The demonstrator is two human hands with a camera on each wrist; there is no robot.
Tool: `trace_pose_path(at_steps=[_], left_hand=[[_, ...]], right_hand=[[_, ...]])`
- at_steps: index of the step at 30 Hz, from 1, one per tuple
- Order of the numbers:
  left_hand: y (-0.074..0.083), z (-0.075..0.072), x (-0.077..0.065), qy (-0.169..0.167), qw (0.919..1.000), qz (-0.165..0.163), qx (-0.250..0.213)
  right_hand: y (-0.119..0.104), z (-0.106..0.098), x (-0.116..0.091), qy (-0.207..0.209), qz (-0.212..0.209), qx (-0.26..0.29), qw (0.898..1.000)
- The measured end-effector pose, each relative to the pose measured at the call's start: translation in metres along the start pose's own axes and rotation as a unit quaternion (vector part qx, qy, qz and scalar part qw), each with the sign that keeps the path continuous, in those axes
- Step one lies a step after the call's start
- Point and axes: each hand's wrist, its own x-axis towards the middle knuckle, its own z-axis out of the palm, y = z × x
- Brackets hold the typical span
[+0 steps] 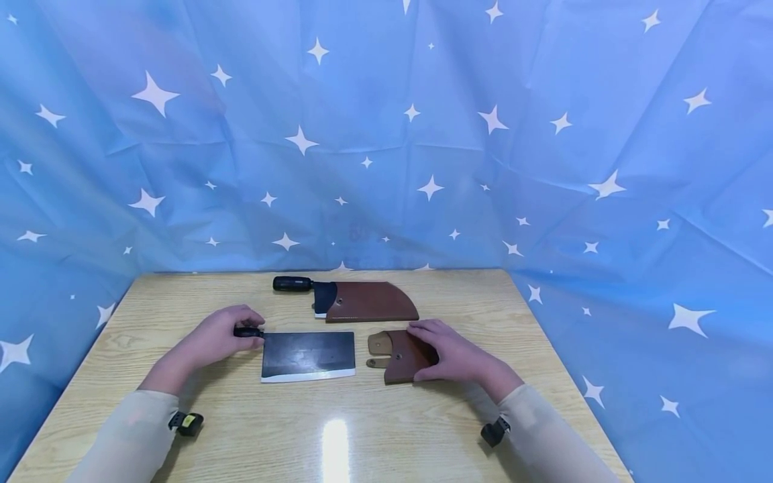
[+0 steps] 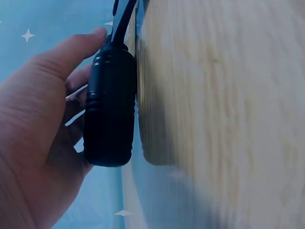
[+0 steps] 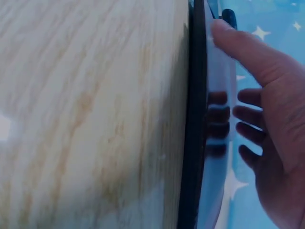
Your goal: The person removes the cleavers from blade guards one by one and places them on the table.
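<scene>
A cleaver [image 1: 308, 353] with a dark, bright-edged blade lies at the table's middle. My left hand [image 1: 225, 333] is around its black handle [image 2: 110, 109], thumb by the blade end; the handle hides the other fingertips in the left wrist view. Over a brown leather knife sheath [image 1: 406, 359], right of the cleaver, my right hand [image 1: 449, 352] is spread, with its thumb along the near side. In the right wrist view its fingers stand just off the glossy sheath, which mirrors them. The tan strap ends [image 1: 379, 343] of that sheath face the blade.
Behind these lies a second cleaver with a black handle [image 1: 292, 284], its blade mostly inside another brown leather sheath [image 1: 371, 301]. Everything rests on a light wooden table [image 1: 272, 429]. A blue curtain [image 1: 386, 134] with white stars hangs behind and at both sides.
</scene>
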Motion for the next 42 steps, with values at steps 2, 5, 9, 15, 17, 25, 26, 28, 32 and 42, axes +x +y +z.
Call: trace_pose_path(at_steps=[2, 5, 9, 15, 17, 25, 26, 28, 32, 42], left_hand=[[0.003, -0.001, 0.002, 0.005, 1.0, 0.0, 0.0], [0.008, -0.001, 0.007, 0.011, 0.9999, 0.003, 0.004], [0.013, -0.002, 0.013, 0.011, 0.9999, 0.005, 0.008], [0.018, -0.003, 0.024, 0.003, 0.9997, 0.017, 0.016], [0.018, -0.004, 0.028, 0.001, 0.9995, 0.026, 0.019], [0.027, -0.003, 0.048, 0.012, 0.9989, 0.029, 0.034], [0.028, -0.002, 0.052, 0.015, 0.9988, 0.028, 0.036], [0.032, -0.002, 0.058, 0.021, 0.9987, 0.026, 0.039], [0.035, 0.0, 0.072, 0.026, 0.9977, 0.034, 0.052], [0.032, 0.006, 0.101, 0.042, 0.9927, 0.071, 0.089]], right_hand=[[-0.001, -0.001, 0.002, 0.018, -0.008, -0.005, 1.0], [-0.002, -0.004, 0.007, 0.047, -0.022, -0.014, 0.999], [-0.002, -0.005, 0.014, 0.075, -0.036, -0.025, 0.996], [-0.005, -0.009, 0.022, 0.087, -0.044, -0.032, 0.995], [-0.005, -0.01, 0.025, 0.092, -0.047, -0.037, 0.994], [-0.006, -0.015, 0.042, 0.099, -0.041, -0.051, 0.993], [-0.007, -0.016, 0.044, 0.099, -0.04, -0.053, 0.993], [-0.009, -0.016, 0.051, 0.1, -0.041, -0.056, 0.993], [-0.014, -0.017, 0.064, 0.102, -0.044, -0.058, 0.992], [-0.02, -0.017, 0.095, 0.086, -0.035, -0.062, 0.994]])
